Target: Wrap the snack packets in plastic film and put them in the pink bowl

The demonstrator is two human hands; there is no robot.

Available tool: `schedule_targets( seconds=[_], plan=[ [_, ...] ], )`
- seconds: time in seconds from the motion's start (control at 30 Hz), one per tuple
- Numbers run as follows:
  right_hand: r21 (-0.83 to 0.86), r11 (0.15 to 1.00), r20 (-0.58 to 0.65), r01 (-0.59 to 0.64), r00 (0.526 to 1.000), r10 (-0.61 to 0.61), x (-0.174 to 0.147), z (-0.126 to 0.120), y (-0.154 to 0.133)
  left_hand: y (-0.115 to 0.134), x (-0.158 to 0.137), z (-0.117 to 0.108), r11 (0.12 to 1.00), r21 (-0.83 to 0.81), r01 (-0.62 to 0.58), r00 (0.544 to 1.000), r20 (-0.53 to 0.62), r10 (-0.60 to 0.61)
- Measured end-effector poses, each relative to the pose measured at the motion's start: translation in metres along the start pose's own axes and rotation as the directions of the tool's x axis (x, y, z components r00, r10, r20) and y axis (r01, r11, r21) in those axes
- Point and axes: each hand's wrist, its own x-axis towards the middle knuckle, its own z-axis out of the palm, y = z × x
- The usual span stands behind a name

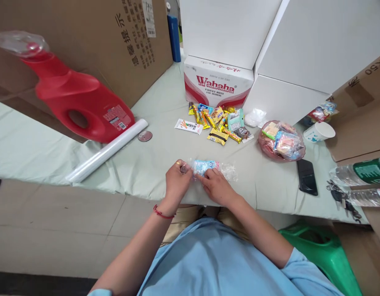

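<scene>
A small light-blue packet with a pink end (205, 166) lies on the cloth-covered table in front of me, with clear crinkled plastic film (229, 171) around it and spreading to its right. My left hand (178, 179), wearing a red string bracelet, is closed in a pinch on the left end of the film. On the packet's near edge rests my right hand (219, 187), its fingers bent and pressed down, the index finger reaching toward the left hand. The fingers partly hide the packet's lower side.
Several wrapped snacks (219, 121) lie beyond my hands, before a Wahaha carton (219, 84). Rightward are a bowl of snacks (265, 150), a phone (307, 177), a paper cup (319, 132) and keys (342, 197). A film roll (108, 151) and red jug (85, 98) are left.
</scene>
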Motion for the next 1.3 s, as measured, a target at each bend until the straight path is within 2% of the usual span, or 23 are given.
schedule_targets(
  seconds=[0.07,0.17,0.23,0.3,0.33,0.4,0.43,0.47,0.53,0.57,0.6,0.67,0.77,0.83,0.9,0.97,1.0,1.07,1.13,1.2,1.3],
  plan=[
    [0.005,1.0,-0.022,-0.027,0.999,0.027,-0.003,0.001,-0.003,0.013,-0.003,0.011,0.999,-0.001,-0.052,0.997,0.048,0.052],
    [0.055,0.998,-0.068,-0.03,0.997,0.034,-0.014,0.001,-0.007,0.022,-0.009,0.03,0.961,0.088,-0.263,0.956,0.159,0.247],
    [0.157,0.987,-0.066,0.033,0.998,-0.023,-0.027,-0.002,-0.007,0.02,-0.018,0.04,0.878,0.225,-0.423,0.902,0.194,0.385],
    [0.326,0.944,-0.04,0.058,0.998,-0.047,-0.041,-0.009,-0.006,0.014,-0.03,0.047,0.776,0.37,-0.511,0.859,0.199,0.471],
    [0.41,0.912,-0.04,0.028,0.999,-0.013,-0.048,-0.012,-0.003,0.01,-0.036,0.049,0.734,0.425,-0.53,0.846,0.201,0.495],
    [0.514,0.852,-0.108,-0.105,0.977,0.185,-0.057,-0.02,0.004,0.003,-0.047,0.052,0.677,0.494,-0.546,0.83,0.21,0.516],
    [0.521,0.833,-0.179,-0.186,0.931,0.319,-0.06,-0.023,0.009,0.0,-0.05,0.053,0.66,0.513,-0.549,0.827,0.218,0.519],
    [0.501,0.825,-0.27,-0.262,0.858,0.437,-0.061,-0.024,0.015,-0.002,-0.052,0.053,0.647,0.525,-0.553,0.824,0.228,0.519],
    [0.403,0.822,-0.438,-0.402,0.704,0.559,-0.06,-0.024,0.029,-0.003,-0.053,0.053,0.632,0.541,-0.554,0.824,0.25,0.508],
    [0.345,0.82,-0.484,-0.458,0.661,0.573,-0.058,-0.022,0.035,-0.002,-0.052,0.053,0.628,0.549,-0.552,0.827,0.261,0.498],
    [0.293,0.816,-0.499,-0.498,0.648,0.575,-0.057,-0.02,0.041,-0.001,-0.05,0.053,0.623,0.557,-0.55,0.829,0.274,0.487],
    [0.241,0.812,-0.449,-0.532,0.681,0.579,-0.056,-0.014,0.05,0.001,-0.048,0.051,0.61,0.568,-0.553,0.829,0.303,0.469],
    [0.328,0.806,-0.327,-0.493,0.741,0.587,-0.056,-0.016,0.055,0.002,-0.045,0.05,0.582,0.577,-0.573,0.816,0.332,0.474],
    [0.463,0.745,-0.231,-0.479,0.747,0.624,-0.052,-0.027,0.055,0.0,-0.045,0.049,0.564,0.581,-0.587,0.804,0.338,0.489],
    [0.588,0.646,-0.117,-0.486,0.739,0.663,-0.041,-0.041,0.054,-0.002,-0.046,0.051,0.551,0.583,-0.597,0.795,0.34,0.502],
    [0.625,0.619,-0.091,-0.475,0.743,0.663,-0.018,-0.053,0.049,-0.004,-0.047,0.054,0.544,0.581,-0.605,0.788,0.341,0.512],
    [0.598,0.648,-0.111,-0.472,0.751,0.65,-0.003,-0.057,0.044,-0.005,-0.047,0.055,0.542,0.578,-0.609,0.785,0.343,0.516],
    [0.439,0.745,-0.129,-0.502,0.786,0.605,0.03,-0.059,0.032,-0.004,-0.048,0.058,0.548,0.562,-0.62,0.778,0.349,0.523],
    [0.189,0.817,-0.02,-0.545,0.83,0.558,0.062,-0.055,0.016,-0.002,-0.051,0.058,0.581,0.531,-0.616,0.784,0.341,0.519],
    [-0.044,0.849,0.104,-0.527,0.842,0.529,0.084,-0.048,-0.001,-0.004,-0.056,0.052,0.633,0.484,-0.605,0.795,0.323,0.513],
    [-0.213,0.849,0.145,-0.485,0.843,0.518,0.094,-0.038,-0.025,-0.019,-0.07,0.031,0.677,0.389,-0.624,0.781,0.308,0.543]
  ],
)
